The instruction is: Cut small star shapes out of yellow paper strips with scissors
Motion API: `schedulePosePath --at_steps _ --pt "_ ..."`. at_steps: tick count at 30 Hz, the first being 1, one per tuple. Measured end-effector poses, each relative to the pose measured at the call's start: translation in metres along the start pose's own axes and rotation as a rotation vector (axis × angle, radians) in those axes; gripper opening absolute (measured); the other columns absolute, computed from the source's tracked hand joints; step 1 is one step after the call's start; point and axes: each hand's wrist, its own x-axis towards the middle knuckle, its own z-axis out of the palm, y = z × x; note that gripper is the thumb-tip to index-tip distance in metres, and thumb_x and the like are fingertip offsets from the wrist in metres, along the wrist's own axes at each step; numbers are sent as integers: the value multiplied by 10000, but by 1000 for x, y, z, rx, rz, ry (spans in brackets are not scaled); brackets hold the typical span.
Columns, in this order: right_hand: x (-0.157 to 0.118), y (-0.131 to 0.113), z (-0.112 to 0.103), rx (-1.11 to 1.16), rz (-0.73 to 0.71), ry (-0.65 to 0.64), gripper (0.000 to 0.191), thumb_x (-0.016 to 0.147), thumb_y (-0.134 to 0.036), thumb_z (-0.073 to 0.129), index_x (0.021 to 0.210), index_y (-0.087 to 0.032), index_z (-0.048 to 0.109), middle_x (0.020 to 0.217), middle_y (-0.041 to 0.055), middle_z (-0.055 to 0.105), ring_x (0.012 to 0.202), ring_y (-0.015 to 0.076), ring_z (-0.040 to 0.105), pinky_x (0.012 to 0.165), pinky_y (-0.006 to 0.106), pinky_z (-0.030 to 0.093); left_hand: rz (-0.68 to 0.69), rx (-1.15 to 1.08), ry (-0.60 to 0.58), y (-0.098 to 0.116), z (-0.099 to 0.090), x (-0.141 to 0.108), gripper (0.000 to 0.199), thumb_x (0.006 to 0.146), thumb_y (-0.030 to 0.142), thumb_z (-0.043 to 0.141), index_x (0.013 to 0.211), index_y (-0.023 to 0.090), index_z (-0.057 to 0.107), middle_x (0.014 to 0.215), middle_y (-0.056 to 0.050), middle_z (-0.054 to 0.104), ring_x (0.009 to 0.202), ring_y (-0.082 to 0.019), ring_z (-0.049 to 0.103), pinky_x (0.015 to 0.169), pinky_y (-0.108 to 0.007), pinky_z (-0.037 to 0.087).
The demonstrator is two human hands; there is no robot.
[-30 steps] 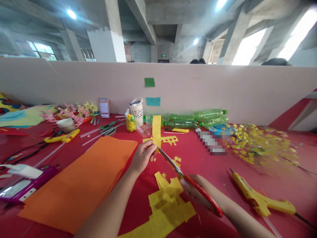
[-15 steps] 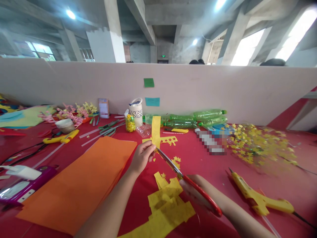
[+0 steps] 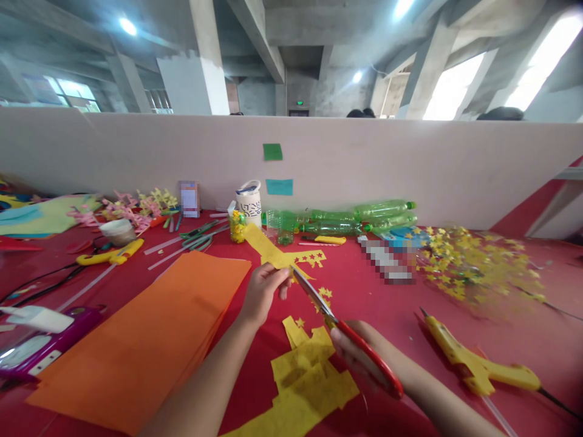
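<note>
Pinched in my left hand (image 3: 263,292) is a yellow felt strip (image 3: 264,244), its long end slanting up and to the left. My right hand (image 3: 359,349) grips red-handled scissors (image 3: 370,358), whose blades point up-left and meet the strip's edge beside my left fingertips. Behind the strip lies another yellow piece with star-shaped holes (image 3: 313,258). Small cut yellow stars (image 3: 325,293) rest under the blades. Closer to me, overlapping yellow felt scraps (image 3: 303,370) lie between my forearms.
Orange sheets (image 3: 141,340) are stacked at left, near a purple power strip (image 3: 59,340). A yellow glue gun (image 3: 478,358) lies at right, below a spray of yellow stars (image 3: 478,267). Green plastic bottles (image 3: 359,218), a white cup (image 3: 249,206) and a yellow cutter (image 3: 330,240) stand or lie toward the partition (image 3: 387,164).
The yellow strip has turned from upright to slanting left in my left hand. The scissors have shifted very little, and their blades look nearly the same.
</note>
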Motion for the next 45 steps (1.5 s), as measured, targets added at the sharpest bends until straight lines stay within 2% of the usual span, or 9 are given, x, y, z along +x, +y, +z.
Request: schedulePosePath --at_steps 7,19,24,31,38,45 --pt "0 4 4 61 13 -20 493 858 -648 450 666 -201 367 400 -113 307 307 36 313 374 167 273 -38 -20 -16 -1 9 -8 295 825 318 581 596 136 622 514 5 564 451 -84 487 502 -235 376" --pt "-3 -7 1 20 -43 -23 505 848 -629 498 633 -193 360 453 -98 317 376 34 303 398 166 266 -78 -14 -78 3 5 -5 303 786 289 592 525 137 587 477 18 515 407 -63 429 446 -220 325" --pt "-3 -7 3 40 2 6 530 836 -669 465 619 -202 341 437 -105 288 340 30 283 389 169 277 -87 -22 -79 1 4 -4 303 784 289 589 524 134 581 476 18 514 404 -61 425 439 -216 322" --pt "-2 -5 2 16 61 6 517 853 -660 438 624 -207 336 428 -107 291 327 38 298 407 177 320 -89 5 -64 2 5 -4 296 773 301 592 528 136 572 484 14 522 396 -66 430 432 -219 322" --pt "-1 -3 2 -5 53 17 536 825 -692 450 635 -207 324 475 -103 277 356 34 288 423 175 342 -82 41 -63 5 5 -4 303 779 313 585 528 144 576 458 11 518 396 -75 427 443 -227 328" --pt "0 -2 2 -34 59 53 534 829 -680 456 623 -203 334 477 -97 277 367 37 291 397 164 321 -59 23 -59 3 4 -3 300 808 322 578 584 131 634 524 -17 598 422 -87 475 493 -243 367"
